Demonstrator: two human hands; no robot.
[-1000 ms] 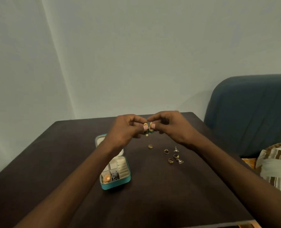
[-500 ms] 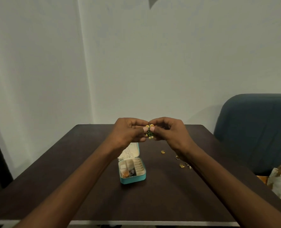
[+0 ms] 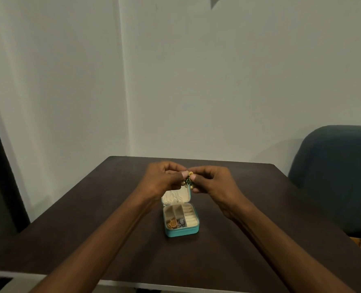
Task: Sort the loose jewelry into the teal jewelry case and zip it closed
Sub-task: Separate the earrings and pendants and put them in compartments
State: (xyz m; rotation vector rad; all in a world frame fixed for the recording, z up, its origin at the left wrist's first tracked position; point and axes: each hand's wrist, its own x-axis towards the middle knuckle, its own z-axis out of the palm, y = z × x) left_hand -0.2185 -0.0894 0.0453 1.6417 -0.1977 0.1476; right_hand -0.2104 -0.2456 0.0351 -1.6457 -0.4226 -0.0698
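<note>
Head view looks down over both forearms to a dark bench [image 3: 90, 208] set against a pale wall. The left hand [image 3: 162, 180] and the right hand [image 3: 213, 185] meet in mid-air above the far side of the bench, each pinching a small gold and green earring [image 3: 188, 180] between thumb and fingertip. Held up close like this, the piece is probably being checked or its parts fitted together before it goes away; I cannot tell which part each hand has.

Directly below the hands lies the teal jewelry case [image 3: 180, 216], open on the bench, its lid [image 3: 176, 196] folded back toward the wall so the cream interior faces up. A round gold piece [image 3: 172, 224] and a dark sparkling piece [image 3: 181, 223] sit in the near compartments, the ring rolls on the right look unfilled, and the far compartments look bare. With the case straight underneath, the earring has a short drop to reach a slot.

A blue chair [image 3: 336, 176] stands to the right of the bench.

Compared with half a second ago, the pinch is unchanged, but the view has swung: the case now appears centred beneath the hands, and the loose rings seen on the bench then are now hidden behind the right forearm. The zip is not yet touched.
</note>
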